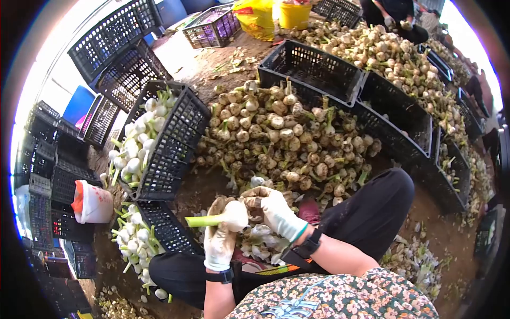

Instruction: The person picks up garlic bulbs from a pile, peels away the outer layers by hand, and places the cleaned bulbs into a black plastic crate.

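A white, peeled garlic bulb [235, 216] with a green stem pointing left rests in my gloved left hand [219, 236], whose fingers curl round it. My gloved right hand [272, 208] is just to the right of the bulb, its fingers bent and pinched together; what they hold, if anything, is too small to tell. Beyond my hands lies a big heap of unpeeled garlic [287, 138] with soil on it. Loose white skins [263, 239] lie on the ground beneath my hands, between my legs.
A black crate of clean garlic [172, 143] tilts at the left, with more clean bulbs [135, 239] below it. Empty black crates [313, 69] stand behind the heap. A white bucket [97, 203] is at far left. Another person [396, 18] works at the top right.
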Available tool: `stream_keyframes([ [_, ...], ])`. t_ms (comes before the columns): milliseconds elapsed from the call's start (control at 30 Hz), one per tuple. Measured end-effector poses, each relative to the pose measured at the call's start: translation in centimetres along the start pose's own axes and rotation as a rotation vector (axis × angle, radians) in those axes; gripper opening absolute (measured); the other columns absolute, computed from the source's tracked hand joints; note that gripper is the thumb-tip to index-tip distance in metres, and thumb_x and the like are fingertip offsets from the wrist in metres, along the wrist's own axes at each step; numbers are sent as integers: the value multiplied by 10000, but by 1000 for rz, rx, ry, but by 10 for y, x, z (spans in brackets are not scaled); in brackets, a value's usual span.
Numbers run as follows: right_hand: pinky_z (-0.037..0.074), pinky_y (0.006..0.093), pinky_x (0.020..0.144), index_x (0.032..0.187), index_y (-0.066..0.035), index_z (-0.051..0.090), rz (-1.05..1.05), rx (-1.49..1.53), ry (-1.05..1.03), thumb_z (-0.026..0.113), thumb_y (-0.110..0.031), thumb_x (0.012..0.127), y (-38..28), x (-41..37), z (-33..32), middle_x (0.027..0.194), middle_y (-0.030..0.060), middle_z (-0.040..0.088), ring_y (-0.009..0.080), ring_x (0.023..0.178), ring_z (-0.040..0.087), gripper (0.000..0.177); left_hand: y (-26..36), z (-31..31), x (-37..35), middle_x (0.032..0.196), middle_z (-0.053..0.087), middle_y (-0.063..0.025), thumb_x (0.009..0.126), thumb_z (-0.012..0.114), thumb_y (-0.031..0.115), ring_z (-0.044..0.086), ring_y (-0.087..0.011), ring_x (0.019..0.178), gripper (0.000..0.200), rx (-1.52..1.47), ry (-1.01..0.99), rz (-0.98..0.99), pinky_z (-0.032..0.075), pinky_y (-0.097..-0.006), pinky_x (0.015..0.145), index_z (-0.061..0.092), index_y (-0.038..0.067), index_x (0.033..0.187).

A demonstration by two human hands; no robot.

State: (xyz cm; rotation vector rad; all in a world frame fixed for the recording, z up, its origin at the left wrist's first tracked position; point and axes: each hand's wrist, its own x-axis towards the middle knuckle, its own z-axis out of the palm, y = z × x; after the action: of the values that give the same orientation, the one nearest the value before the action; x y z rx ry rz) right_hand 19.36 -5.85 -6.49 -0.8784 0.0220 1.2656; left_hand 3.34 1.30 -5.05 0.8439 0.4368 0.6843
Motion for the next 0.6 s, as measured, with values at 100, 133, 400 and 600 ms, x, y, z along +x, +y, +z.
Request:
stream_keyframes([
  [100, 539, 399, 754, 1107, -27, 660, -201, -995, -13, 642, -90, 836, 21, 34, -55, 955, 173, 685, 314, 856, 671, 278, 8, 1, 17, 1317, 557, -223, 923, 652, 313, 534, -411, 1225, 564, -366, 104, -17, 507, -567, 982, 455, 90, 1402],
  [133, 526, 432, 796, 1117, -57, 670, -320, -1614, -55, 620, -107, 810, 23, 39, -78, 972, 209, 672, 370, 895, 656, 316, 20, 5, 28, 1302, 566, -229, 939, 630, 331, 534, -426, 1218, 537, -431, 114, -31, 516, -552, 975, 470, 101, 1397],
  [400, 476, 479, 865, 1089, -204, 713, -435, -2127, 394, 544, -137, 784, 8, 105, -169, 1086, 151, 591, 351, 976, 564, 355, 129, -9, 176, 1202, 584, -175, 1024, 474, 390, 584, -287, 1124, 433, -393, 74, 278, 482, -510, 1019, 492, 59, 1303],
  [600, 532, 395, 778, 1081, -74, 704, -339, -1014, 545, 571, -30, 839, 7, 144, -196, 1060, 169, 701, 313, 859, 665, 279, 43, 8, 116, 1146, 620, -66, 957, 631, 193, 630, -212, 1011, 385, 99, 313, 109, 558, -390, 879, 525, 118, 1320],
])
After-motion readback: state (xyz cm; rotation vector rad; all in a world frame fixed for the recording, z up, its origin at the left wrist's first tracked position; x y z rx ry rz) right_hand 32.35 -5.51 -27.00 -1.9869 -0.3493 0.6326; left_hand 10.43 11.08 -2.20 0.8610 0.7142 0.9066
